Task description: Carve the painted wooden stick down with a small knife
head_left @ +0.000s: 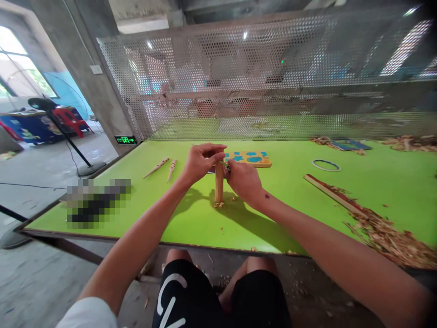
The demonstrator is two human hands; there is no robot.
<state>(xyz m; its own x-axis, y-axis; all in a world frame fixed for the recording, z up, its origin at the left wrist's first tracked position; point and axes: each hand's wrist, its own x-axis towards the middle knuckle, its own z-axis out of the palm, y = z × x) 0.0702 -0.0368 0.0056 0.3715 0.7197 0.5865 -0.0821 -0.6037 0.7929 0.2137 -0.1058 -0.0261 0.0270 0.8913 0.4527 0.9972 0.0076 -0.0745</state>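
A light wooden stick (219, 183) stands upright on the green tabletop with its lower end among a few shavings (218, 205). My left hand (201, 160) is closed around its top end, fingers and thumb pinching it. In my closed right hand (243, 178) is what looks like a small carving knife (226, 166), touching the stick near the top; my fingers hide most of it. Behind my hands lies a yellow board with blue shapes (254, 159), partly covered by them. Two carved, pointed wooden pieces, one longer (156, 167) and one shorter (171, 171), lie left of my left hand.
A perforated metal screen (256, 77) rises along the table's (191, 228) far edge. To the right lie a ring (326, 165), a long wooden strip (334, 195) and a heap of shavings (399, 243). A blurred-out dark item (99, 202) lies at the left.
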